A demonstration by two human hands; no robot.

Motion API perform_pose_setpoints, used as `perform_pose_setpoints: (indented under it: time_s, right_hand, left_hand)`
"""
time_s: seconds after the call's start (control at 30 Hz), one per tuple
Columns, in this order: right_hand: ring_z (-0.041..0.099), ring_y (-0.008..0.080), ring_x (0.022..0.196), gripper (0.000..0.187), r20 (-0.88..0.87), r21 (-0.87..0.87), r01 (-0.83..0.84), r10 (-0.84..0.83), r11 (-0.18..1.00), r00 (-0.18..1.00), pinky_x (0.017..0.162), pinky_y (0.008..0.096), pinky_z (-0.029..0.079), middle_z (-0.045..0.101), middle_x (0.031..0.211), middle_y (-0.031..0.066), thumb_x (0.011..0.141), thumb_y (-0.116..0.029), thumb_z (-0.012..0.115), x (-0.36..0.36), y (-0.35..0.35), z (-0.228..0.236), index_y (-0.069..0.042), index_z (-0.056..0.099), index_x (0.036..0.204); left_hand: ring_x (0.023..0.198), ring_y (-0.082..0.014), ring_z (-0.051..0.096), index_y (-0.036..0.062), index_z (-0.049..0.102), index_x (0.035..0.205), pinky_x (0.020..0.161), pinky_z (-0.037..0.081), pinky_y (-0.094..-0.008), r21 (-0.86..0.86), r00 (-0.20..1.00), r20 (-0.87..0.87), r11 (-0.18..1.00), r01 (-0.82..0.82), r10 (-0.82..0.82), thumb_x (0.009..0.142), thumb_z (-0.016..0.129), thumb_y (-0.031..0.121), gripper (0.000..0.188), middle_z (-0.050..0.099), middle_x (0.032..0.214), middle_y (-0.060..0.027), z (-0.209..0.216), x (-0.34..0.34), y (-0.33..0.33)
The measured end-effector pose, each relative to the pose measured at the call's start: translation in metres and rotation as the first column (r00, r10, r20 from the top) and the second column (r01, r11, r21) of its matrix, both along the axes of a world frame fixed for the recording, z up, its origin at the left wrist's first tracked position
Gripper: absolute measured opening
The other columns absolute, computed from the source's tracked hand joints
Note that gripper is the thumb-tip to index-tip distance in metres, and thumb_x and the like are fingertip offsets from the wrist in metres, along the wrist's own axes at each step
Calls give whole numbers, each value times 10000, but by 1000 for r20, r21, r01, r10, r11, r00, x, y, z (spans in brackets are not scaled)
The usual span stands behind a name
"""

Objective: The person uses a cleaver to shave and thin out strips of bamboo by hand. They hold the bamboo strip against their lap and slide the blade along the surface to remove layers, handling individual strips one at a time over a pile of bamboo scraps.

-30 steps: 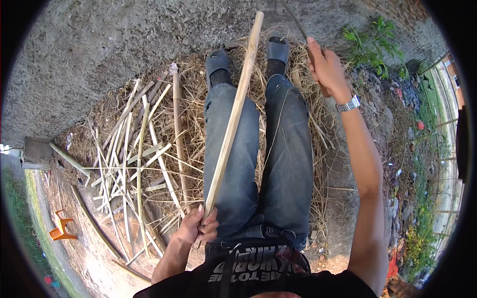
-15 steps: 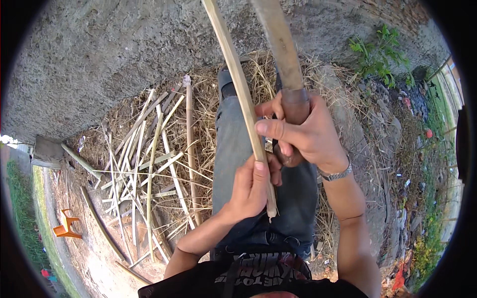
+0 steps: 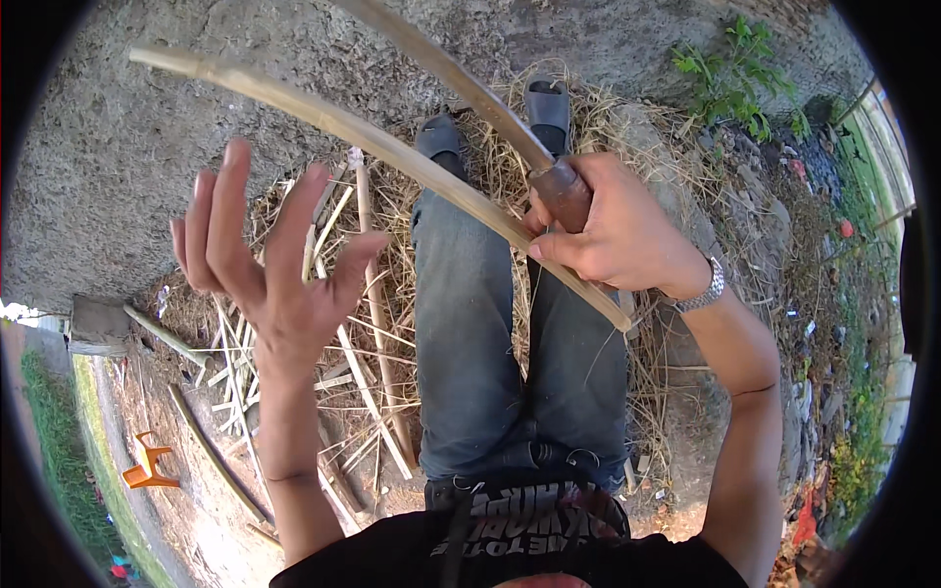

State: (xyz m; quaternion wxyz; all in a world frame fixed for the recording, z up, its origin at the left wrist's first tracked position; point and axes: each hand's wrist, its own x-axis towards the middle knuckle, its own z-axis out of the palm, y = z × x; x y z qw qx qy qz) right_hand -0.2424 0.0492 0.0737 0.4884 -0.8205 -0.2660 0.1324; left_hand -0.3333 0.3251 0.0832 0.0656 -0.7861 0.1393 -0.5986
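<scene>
Left of the jeans (image 3: 466,294): left hand (image 3: 279,284), fingers spread, empty. Slanting above them: pale bamboo strip (image 3: 372,142), probably light, stiff, springy, maybe splintery; best gripped near its lower end. At their right: right hand (image 3: 627,235), wrapped around knife (image 3: 461,83) handle, thumb on strip. Beyond them, rough wall (image 3: 157,167); around, straw (image 3: 500,147).

Orange chair (image 3: 146,474), leafy green plant (image 3: 742,76)

Dirt ground (image 3: 201,490) I'm viewing remotely lies strewn w/ dry straw (image 3: 495,162), pale strips (image 3: 369,393) piled crisscross at L, a long pole (image 3: 378,304) beside 'em, an orange chair (image 3: 147,477) farther L.
</scene>
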Motion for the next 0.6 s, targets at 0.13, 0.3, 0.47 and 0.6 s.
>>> perform_pose_setpoints:
  time_s: [0.13, 0.3, 0.47, 0.6]
  right_hand:
    - [700, 313, 748, 195, 281, -115, -75, 104, 991, 954, 710, 389, 528, 740, 842, 131, 738, -50, 796, 5, 1, -13, 11, 640, 839]
    - [657, 399, 758, 196, 460, -174, 47, 39, 984, 887, 695, 444, 518, 657, 767, 176, 768, -79, 745, 15, -1, -27, 20, 653, 910]
    - [632, 369, 621, 253, 659, -78, 122, -41, 990, 751, 614, 437, 486, 567, 605, 140, 822, -175, 815, 2, 1, -44, 4, 653, 902]
    - [581, 328, 473, 461, 440, -291, 34, 103, 956, 892, 480, 404, 446, 529, 536, 113, 874, -433, 805, -23, 3, -46, -18, 619, 800]
  left_hand:
    - [1116, -232, 630, 71, 691, 1072, 964, 489, -434, 343, 898, -415, 939, 10, 142, 976, 652, 420, 363, 687, 1061, -103, 19, 19, 25]
    - [755, -216, 707, 91, 602, 907, 658, 547, -382, 208, 586, -801, 974, 85, 120, 999, 639, 288, 221, 708, 830, -76, -8, 8, 29]
    - [507, -331, 636, 66, 464, 1070, 439, 458, -416, -173, 287, -953, 957, -232, -102, 1041, 598, 256, 234, 617, 610, -124, -68, -34, 32]
    - [591, -337, 693, 12, 568, 1080, 507, 500, -408, -476, 298, -869, 834, -280, -396, 1025, 581, 106, 109, 661, 680, -142, -86, -66, 10]
